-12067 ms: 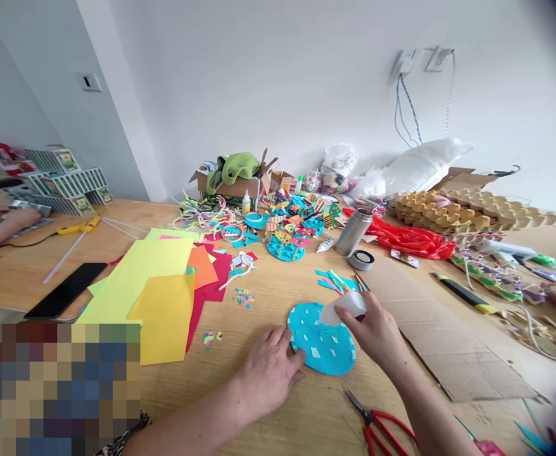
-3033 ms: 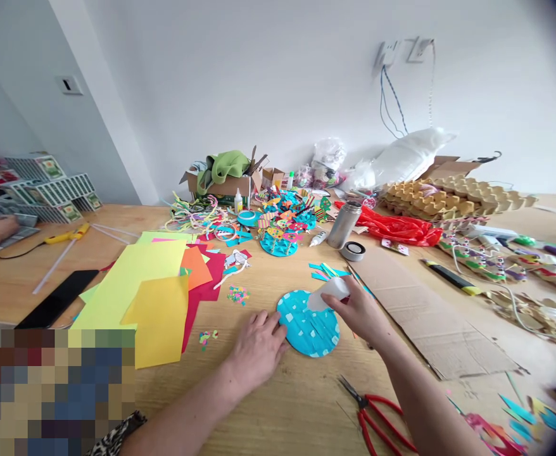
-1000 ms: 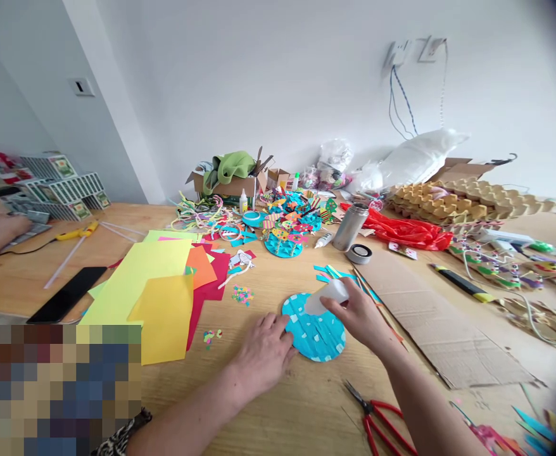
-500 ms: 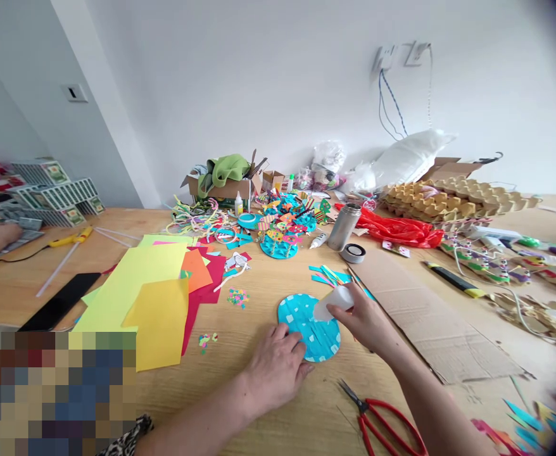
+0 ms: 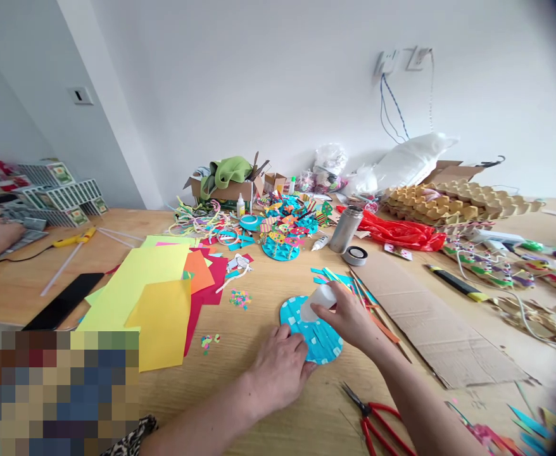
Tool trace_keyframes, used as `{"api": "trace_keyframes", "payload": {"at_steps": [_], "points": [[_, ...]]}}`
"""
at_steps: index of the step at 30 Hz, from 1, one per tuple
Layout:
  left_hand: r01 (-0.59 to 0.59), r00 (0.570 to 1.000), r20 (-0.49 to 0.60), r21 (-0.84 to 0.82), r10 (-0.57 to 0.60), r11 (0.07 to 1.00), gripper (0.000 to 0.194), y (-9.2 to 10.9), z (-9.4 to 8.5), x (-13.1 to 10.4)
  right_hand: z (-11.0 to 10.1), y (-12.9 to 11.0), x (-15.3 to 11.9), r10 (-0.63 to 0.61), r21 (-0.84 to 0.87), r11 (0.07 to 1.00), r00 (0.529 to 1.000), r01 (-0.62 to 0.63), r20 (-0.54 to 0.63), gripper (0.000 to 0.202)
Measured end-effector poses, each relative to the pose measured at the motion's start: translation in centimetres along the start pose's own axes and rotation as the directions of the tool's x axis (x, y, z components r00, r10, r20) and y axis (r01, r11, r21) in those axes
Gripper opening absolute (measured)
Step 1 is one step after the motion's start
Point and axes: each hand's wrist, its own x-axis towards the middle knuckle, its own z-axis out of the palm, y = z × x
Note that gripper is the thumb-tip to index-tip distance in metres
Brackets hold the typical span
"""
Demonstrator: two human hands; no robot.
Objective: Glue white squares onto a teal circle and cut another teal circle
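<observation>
Centrally, white bottle (image 5: 312, 306) in right fingers (image 5: 329, 313), blue disc (image 5: 323, 343), tube (image 5: 320, 243) print illegible

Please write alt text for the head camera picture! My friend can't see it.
The right hand holds a tilted white container over a blue disc; the left hand touches its edge. Yellow paper and red-handled pliers lie nearby.

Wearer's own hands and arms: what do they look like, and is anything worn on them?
The left hand and right hand are ungloved, with no watch or bracelet visible. Both forearms are uncovered where they show. By the left one, a sleeve edge has a dark-and-pale, animal-like print; no right sleeve is in view.
</observation>
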Motion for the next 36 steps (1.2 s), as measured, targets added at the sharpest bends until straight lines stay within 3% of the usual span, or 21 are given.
{"api": "trace_keyframes", "payload": {"at_steps": [7,18,23,27,32,36], "points": [[0.030,0.999,0.028,0.020,-0.031,0.999,0.028,0.7,0.1,0.1,1.5,-0.9,0.7,-0.020,0.041,0.999,1.000,0.020,0.014,0.021],[0.060,0.994,0.090,0.013,-0.061,0.998,0.027,1.0,-0.3,-0.2,1.7,-2.4,1.0,-0.057,0.082,0.995,0.992,0.048,0.111,0.018],[0.078,0.991,0.110,0.007,-0.078,0.997,0.026,1.0,-0.3,-0.4,1.5,-2.7,1.0,-0.008,0.051,0.999,0.998,0.005,0.059,0.020],[0.074,0.989,0.124,0.008,-0.074,0.997,0.027,1.0,-0.4,-0.4,1.0,-2.1,0.6,-0.068,0.042,0.997,0.991,0.064,0.116,0.018],[0.064,0.987,0.150,0.001,-0.064,0.998,0.025,1.0,-0.6,-0.3,-0.1,-0.2,0.0,0.042,-0.004,0.999,0.999,-0.043,-0.033,0.022],[0.072,0.988,0.142,-0.022,-0.069,0.997,0.024,1.0,-0.5,-0.3,-0.9,0.6,-1.0,0.045,-0.032,0.998,0.998,-0.046,-0.032,0.020]]}}
